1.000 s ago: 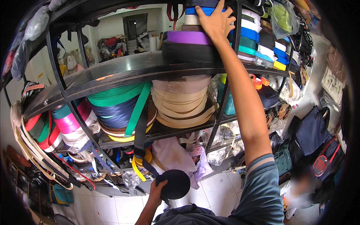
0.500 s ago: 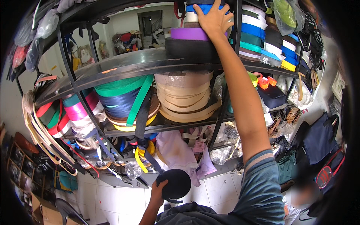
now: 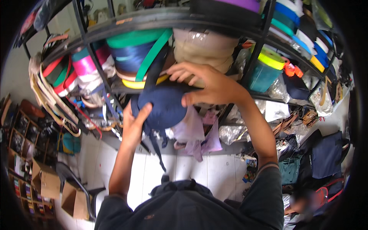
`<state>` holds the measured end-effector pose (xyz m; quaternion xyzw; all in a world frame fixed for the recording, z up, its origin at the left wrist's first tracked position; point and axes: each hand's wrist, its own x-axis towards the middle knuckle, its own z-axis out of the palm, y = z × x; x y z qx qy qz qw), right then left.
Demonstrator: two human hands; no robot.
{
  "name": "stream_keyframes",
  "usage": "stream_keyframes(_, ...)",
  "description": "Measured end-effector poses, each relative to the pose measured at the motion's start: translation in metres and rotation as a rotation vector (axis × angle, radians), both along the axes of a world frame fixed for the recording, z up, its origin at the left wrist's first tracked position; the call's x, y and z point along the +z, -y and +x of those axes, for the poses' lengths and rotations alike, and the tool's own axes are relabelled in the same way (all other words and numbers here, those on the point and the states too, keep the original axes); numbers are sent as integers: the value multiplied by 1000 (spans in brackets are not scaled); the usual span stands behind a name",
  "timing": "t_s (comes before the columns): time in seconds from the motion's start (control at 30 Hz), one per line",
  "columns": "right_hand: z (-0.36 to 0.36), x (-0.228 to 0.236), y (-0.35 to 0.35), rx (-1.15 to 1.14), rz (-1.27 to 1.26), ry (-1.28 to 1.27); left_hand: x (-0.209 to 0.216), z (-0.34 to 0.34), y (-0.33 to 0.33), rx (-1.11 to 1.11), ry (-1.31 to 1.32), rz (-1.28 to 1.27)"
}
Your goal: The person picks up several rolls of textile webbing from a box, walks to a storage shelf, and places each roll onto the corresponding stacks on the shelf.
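A thick round roll of dark navy strap [image 3: 168,111] is up in front of the shelf, tilted so its flat face shows. My left hand [image 3: 135,122] grips its left side, thumb lying on the face. My right hand [image 3: 210,85] is at the roll's upper right, its fingers stretched apart toward the shelf and its thumb by the roll's edge. A loose strap end [image 3: 156,151] dangles below the roll. Just behind it are a stack of green and navy strap rolls [image 3: 132,53] and a stack of beige rolls [image 3: 203,51], partly covered by my right hand.
A black metal shelf frame [image 3: 142,21] runs across the view. A teal container [image 3: 264,76] with a yellow roll [image 3: 271,57] is to the right. Cardboard boxes [image 3: 74,201] stand at lower left beside a dark chair [image 3: 69,172]. Another person [image 3: 303,201] is at lower right.
My right hand has come down from the upper shelf rolls to the roll in my left hand. My left hand has lifted that roll up toward the shelf. The view has tilted downward.
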<state>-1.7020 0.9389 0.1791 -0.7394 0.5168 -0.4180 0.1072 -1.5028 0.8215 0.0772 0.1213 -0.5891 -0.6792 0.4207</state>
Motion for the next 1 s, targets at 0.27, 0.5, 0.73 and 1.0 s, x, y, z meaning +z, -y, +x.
stream_keyframes(0.27,8,-25,-10,53,123,224,-6,6,-4,-98,114,-340)
stream_keyframes(0.5,-8,-16,-20,-35,22,-175,38,68,18,-168,926,-531)
stream_keyframes(0.73,-23,-14,-35,-135,56,-30,48,67,13,22,254,-294)
stream_keyframes(1.0,-13,-11,-46,-42,-27,-176,46,-28,-60,62,109,-679)
